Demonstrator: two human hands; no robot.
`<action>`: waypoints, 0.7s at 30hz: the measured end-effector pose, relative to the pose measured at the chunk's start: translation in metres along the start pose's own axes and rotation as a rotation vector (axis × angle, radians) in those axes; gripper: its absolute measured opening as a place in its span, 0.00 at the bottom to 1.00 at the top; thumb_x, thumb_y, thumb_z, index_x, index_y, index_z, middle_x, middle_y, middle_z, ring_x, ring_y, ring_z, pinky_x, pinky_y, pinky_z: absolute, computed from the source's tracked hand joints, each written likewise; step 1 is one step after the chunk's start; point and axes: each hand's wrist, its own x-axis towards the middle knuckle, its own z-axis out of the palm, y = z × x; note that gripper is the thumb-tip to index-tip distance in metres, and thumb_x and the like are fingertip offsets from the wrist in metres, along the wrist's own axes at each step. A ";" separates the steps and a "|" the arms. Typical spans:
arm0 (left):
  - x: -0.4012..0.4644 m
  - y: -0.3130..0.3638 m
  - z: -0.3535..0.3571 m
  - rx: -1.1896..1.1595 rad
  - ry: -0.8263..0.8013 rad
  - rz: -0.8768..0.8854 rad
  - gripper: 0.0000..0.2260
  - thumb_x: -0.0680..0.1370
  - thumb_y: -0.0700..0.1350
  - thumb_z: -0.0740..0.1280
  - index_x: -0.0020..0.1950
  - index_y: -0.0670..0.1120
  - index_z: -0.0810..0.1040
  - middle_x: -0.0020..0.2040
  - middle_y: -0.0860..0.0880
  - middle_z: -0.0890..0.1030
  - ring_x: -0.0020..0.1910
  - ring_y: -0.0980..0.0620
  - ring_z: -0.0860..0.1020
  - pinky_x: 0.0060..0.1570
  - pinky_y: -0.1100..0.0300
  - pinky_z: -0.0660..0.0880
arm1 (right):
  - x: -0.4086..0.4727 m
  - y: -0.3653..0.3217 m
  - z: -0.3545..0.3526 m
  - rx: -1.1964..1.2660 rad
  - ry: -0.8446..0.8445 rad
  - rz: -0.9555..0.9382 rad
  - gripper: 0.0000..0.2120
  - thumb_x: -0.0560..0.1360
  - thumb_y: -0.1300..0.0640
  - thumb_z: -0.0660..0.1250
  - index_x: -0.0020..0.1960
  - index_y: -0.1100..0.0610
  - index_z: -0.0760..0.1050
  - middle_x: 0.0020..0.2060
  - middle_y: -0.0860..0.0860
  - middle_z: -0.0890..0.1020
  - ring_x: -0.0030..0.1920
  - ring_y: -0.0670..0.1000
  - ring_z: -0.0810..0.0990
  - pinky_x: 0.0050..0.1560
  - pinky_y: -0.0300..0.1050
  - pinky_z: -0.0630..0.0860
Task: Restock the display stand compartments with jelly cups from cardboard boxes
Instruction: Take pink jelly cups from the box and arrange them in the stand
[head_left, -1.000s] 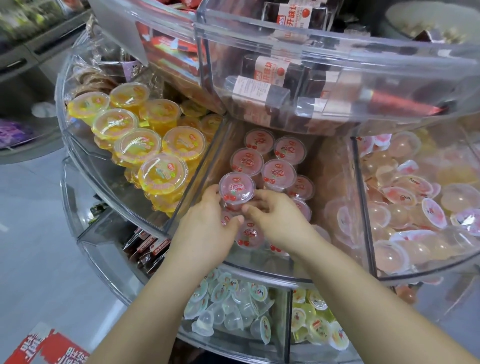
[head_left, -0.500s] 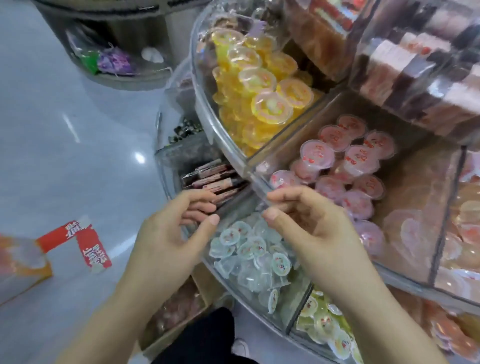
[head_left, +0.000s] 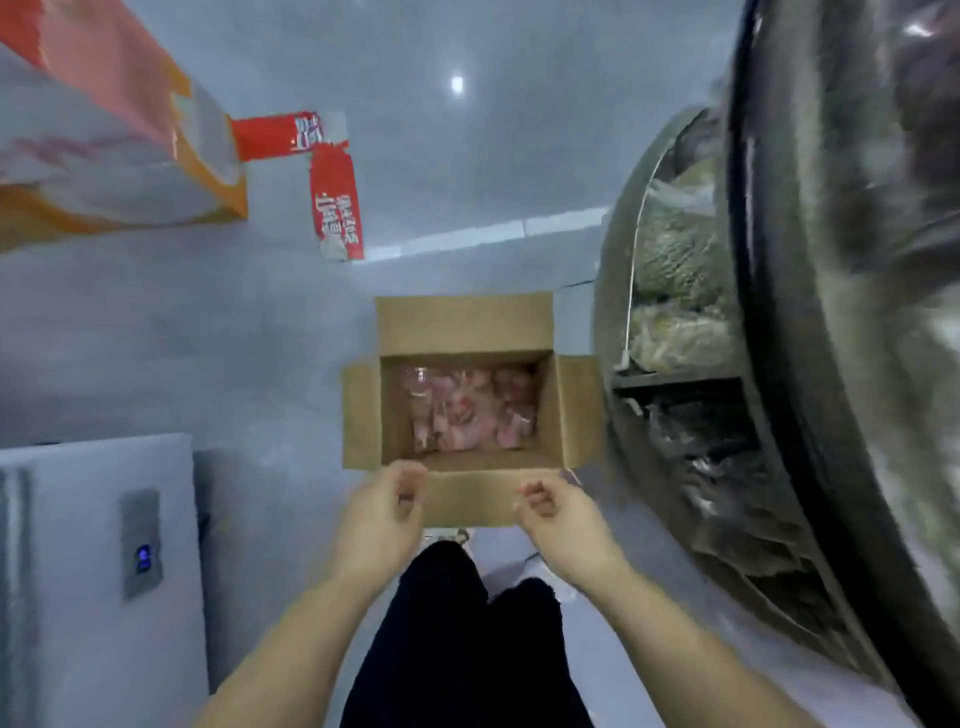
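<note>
The view has swung down from the display stand's pink-cup compartment to the floor (head_left: 467, 171), so the last handful seems placed and a refill trip begins. At the far left edge of the floor lies an orange-and-white carton (head_left: 119, 171), with a red torn wrapper strip (head_left: 332, 197) beside it. The left hand (head_left: 382, 514) hovers at the near flap of the open cardboard box (head_left: 467, 325), fingers loosely curled, empty. Pink jelly cups (head_left: 467, 410) fill the box bottom. The right hand (head_left: 558, 512), likewise curled around nothing, hangs alongside. The display stand (head_left: 779, 364) curves at the right, blurred.
</note>
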 end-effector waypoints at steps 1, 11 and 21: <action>0.023 -0.019 0.012 0.001 0.004 -0.014 0.10 0.75 0.35 0.64 0.50 0.50 0.76 0.48 0.49 0.80 0.50 0.48 0.79 0.52 0.57 0.75 | 0.033 0.013 0.011 -0.041 0.029 0.000 0.11 0.77 0.68 0.60 0.59 0.67 0.72 0.38 0.54 0.73 0.41 0.51 0.71 0.33 0.29 0.68; 0.241 -0.119 0.120 0.103 -0.048 -0.177 0.24 0.73 0.41 0.67 0.67 0.39 0.66 0.66 0.38 0.69 0.64 0.40 0.70 0.65 0.55 0.65 | 0.292 0.117 0.076 -0.670 -0.044 -0.061 0.20 0.73 0.58 0.65 0.65 0.57 0.70 0.62 0.59 0.75 0.63 0.58 0.73 0.63 0.46 0.69; 0.322 -0.162 0.161 0.481 0.192 0.050 0.20 0.72 0.47 0.68 0.62 0.45 0.70 0.63 0.45 0.71 0.65 0.43 0.64 0.65 0.52 0.59 | 0.384 0.145 0.127 -0.763 -0.096 0.067 0.26 0.72 0.51 0.68 0.68 0.57 0.68 0.62 0.59 0.76 0.61 0.58 0.75 0.61 0.47 0.72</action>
